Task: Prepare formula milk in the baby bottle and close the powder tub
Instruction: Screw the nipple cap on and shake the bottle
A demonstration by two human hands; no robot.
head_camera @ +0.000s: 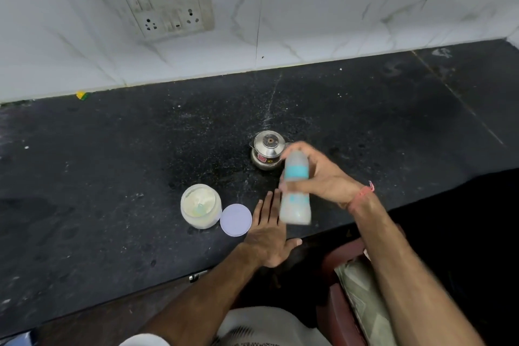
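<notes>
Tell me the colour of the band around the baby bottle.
Turquoise blue, on the blurred baby bottle; the head view shows it.

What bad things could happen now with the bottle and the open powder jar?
1. The baby bottle is blurred in the right hand, as if being shaken; if its top is loose, milk could spray out.
2. The powder tub stands open, its lid flat beside it, so drips or dirt could fall in.
3. The left hand lies close to the lid and could knock it toward the counter's edge.
</notes>
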